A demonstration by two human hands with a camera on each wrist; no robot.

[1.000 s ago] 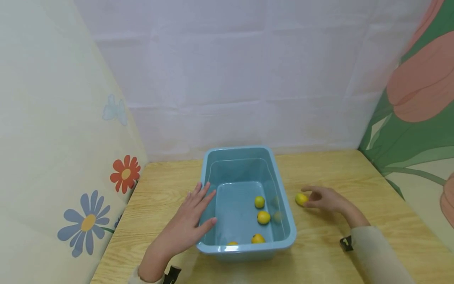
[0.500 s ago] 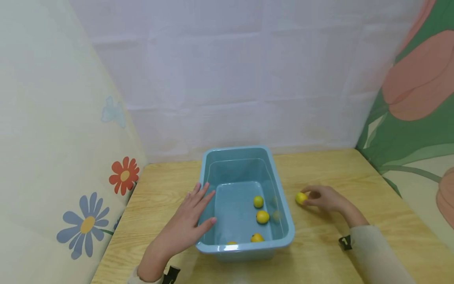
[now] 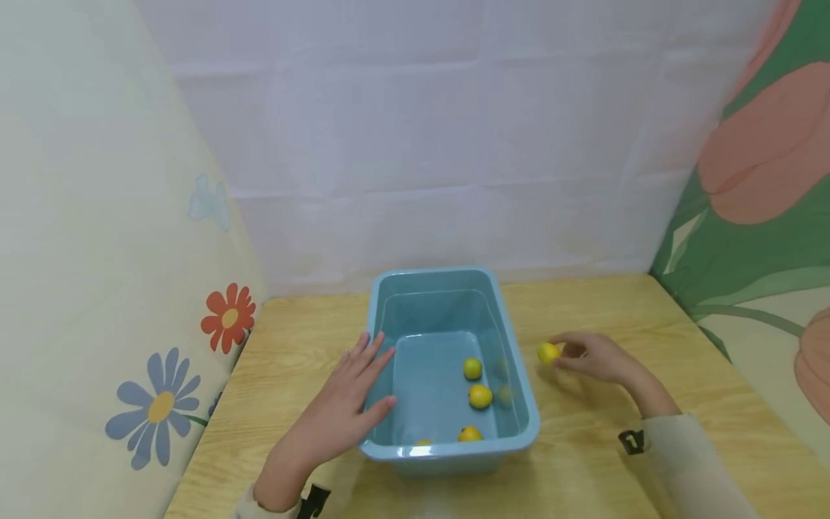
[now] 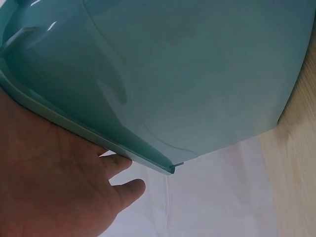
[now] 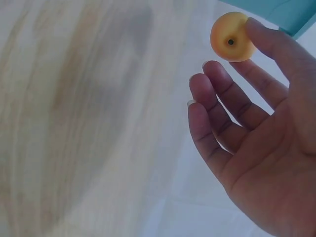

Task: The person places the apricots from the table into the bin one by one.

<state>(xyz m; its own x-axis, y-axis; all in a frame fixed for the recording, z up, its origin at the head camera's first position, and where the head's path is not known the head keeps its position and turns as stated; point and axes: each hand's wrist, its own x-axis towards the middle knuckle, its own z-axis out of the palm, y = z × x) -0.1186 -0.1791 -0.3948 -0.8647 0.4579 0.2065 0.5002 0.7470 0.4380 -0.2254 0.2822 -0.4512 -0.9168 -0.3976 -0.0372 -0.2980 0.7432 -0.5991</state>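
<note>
Thumb and index finger of my right hand (image 3: pixel 598 358) pinch a small yellow fruit (image 3: pixel 548 353) just above the table, right of the blue bin. In the right wrist view the fruit (image 5: pixel 231 38) has a dark spot at its end, and the other fingers of the hand (image 5: pixel 266 133) curve loosely away from it. My left hand (image 3: pixel 340 407) rests with spread, straight fingers over the left rim of the blue plastic bin (image 3: pixel 447 452). The left wrist view has that hand (image 4: pixel 59 173) against the outside of the rim.
Inside the bin lie a greenish-yellow fruit (image 3: pixel 472 369), a yellow fruit (image 3: pixel 480 396) and another yellow one (image 3: pixel 470 434); a further one (image 3: pixel 424 443) is mostly hidden by the front rim. A wooden table (image 3: pixel 311 331) meets a white cloth backdrop (image 3: pixel 389 144), with floral panels at both sides.
My right hand has raised the yellow fruit slightly off the table and shifted it a little away from me. The left hand stays at the rim.
</note>
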